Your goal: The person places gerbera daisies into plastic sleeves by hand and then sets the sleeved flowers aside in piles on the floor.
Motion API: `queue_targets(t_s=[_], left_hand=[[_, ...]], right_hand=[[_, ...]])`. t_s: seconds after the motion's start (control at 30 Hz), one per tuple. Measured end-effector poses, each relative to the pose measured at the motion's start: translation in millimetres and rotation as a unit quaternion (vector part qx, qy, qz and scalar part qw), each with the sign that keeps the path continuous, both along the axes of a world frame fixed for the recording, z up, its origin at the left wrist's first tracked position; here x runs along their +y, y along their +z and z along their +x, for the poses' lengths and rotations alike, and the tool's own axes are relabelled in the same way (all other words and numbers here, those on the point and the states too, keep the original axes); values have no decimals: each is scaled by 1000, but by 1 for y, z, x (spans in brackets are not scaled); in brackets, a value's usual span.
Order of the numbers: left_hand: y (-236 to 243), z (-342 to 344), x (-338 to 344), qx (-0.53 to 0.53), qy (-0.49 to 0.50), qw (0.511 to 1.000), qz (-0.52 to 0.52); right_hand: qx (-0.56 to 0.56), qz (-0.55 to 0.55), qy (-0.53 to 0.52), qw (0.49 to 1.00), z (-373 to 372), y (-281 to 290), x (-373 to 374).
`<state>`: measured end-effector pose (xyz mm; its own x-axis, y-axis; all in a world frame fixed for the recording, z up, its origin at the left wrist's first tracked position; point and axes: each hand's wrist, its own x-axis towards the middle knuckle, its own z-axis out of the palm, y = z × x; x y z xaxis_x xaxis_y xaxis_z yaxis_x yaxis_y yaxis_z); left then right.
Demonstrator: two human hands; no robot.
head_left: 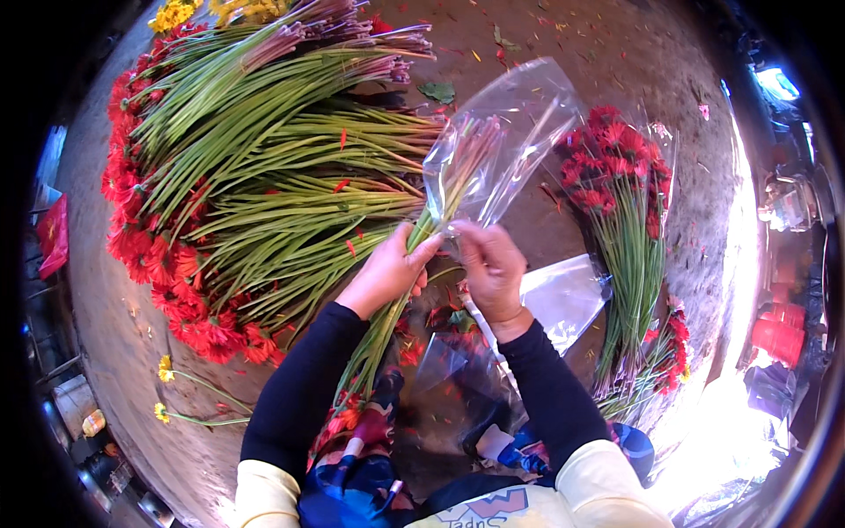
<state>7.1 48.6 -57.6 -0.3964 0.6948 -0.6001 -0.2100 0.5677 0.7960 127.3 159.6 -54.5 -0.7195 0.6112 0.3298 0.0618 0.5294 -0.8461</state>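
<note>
My left hand [387, 271] is closed round a bunch of long-stemmed red flowers [370, 339], heads down toward my lap and pinkish stem ends pointing away. Over those stem ends sits a clear plastic sleeve [537, 92], see-through and creased. My right hand [495, 271] pinches the near edge of the sleeve beside the stems, fingers curled in. The flower heads are partly hidden behind my left forearm.
Large heaps of red flowers [132, 231] with green stems lie to the left. On the right are wrapped red flowers [616, 163]. Flat clear sleeves [563, 299] lie beyond my right forearm. Yellow flowers [165, 370] rest at the lower left; red buckets [779, 334] stand far right.
</note>
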Motion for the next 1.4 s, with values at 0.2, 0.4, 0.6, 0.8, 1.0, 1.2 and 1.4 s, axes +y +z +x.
queue_targets(t_s=[0.2, 0.4, 0.6, 0.8, 1.0, 1.2, 1.4], left_hand=[[-23, -14, 3, 70, 56, 976, 196], [-16, -13, 13, 42, 14, 970, 238], [26, -17, 45, -113, 53, 971, 202], [47, -16, 103, -99, 107, 961, 235], [73, -26, 149, -81, 213, 923, 311], [41, -26, 136, 62, 406, 843, 348], [16, -52, 113, 355, 445, 750, 336]], right_hand=[[36, -135, 77, 987, -7, 0, -29], [1, -141, 69, 988, 11, -17, -24], [22, -484, 86, 870, 25, -49, -70], [-29, -457, 53, 887, -1, -23, -52], [-60, -336, 35, 939, 21, 11, 31], [-147, -217, 82, 962, 66, 30, 57], [-197, -253, 96, 942, 81, 23, 51]])
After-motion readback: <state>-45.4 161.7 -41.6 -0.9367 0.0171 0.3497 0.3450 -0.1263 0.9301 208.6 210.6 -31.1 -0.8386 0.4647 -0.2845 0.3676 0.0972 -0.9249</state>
